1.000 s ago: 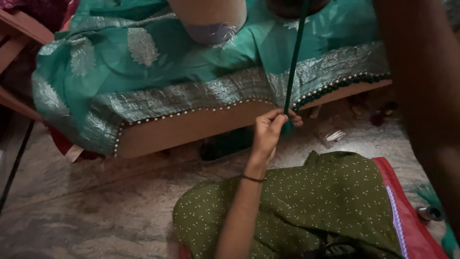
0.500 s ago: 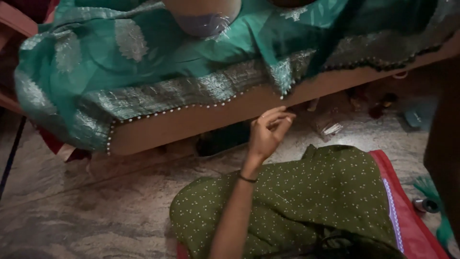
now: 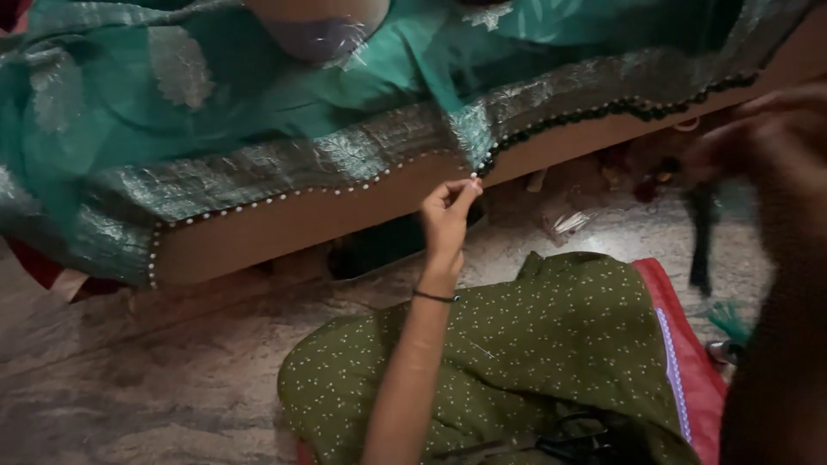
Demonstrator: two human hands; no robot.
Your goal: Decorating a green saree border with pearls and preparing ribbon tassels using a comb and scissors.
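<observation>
While the teal cloth (image 3: 258, 112) is lying draped over the wooden bench edge (image 3: 284, 232) across the upper half of the frame, the left hand (image 3: 446, 220) is rising near the centre, its fingertips (image 3: 469, 185) pressed together in a pinch at the beaded silver border (image 3: 345, 159) where the hem dips to a point. Whether a bead or a thread is sitting between them is too small to tell. At the right edge, the right hand (image 3: 775, 146) is showing large and blurred, close to the camera; a dark green strand (image 3: 705, 241) is hanging just below it, and the set of its fingers cannot be told. Below, a green dotted garment (image 3: 560, 353) is covering the lap, on the pale stone floor (image 3: 129, 379).
</observation>
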